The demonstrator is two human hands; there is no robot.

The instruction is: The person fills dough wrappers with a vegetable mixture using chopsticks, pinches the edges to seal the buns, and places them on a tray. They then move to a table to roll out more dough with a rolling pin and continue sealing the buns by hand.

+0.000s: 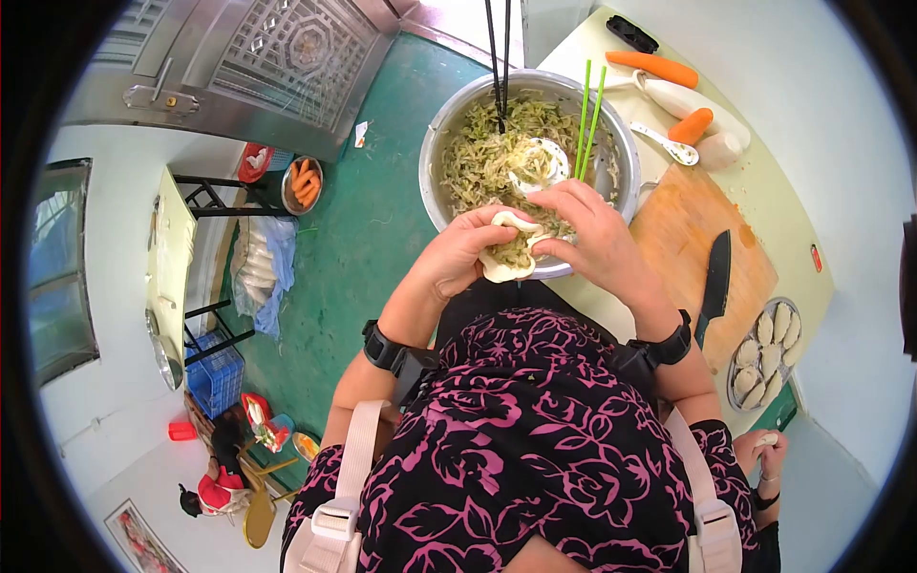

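Over the near rim of a large metal bowl (435,196), my left hand (468,250) holds a round dough wrapper (499,270) with shredded green filling inside. My right hand (597,234) is at the wrapper's right edge, its thumb and fingers bent around that side. Shredded vegetable filling (478,153) lies in the bowl, with a white utensil (549,167) partly sunk in it. Black chopsticks (501,76) and green chopsticks (589,124) stand up out of the bowl.
On the table at right are a wooden cutting board (683,229), a black knife (714,282), a plate of dumplings (770,358), carrots (659,69), white radish (702,107) and a spoon (664,143). A co-worker's hands (764,454) hold dough at lower right. Another person (222,489) sits at lower left.
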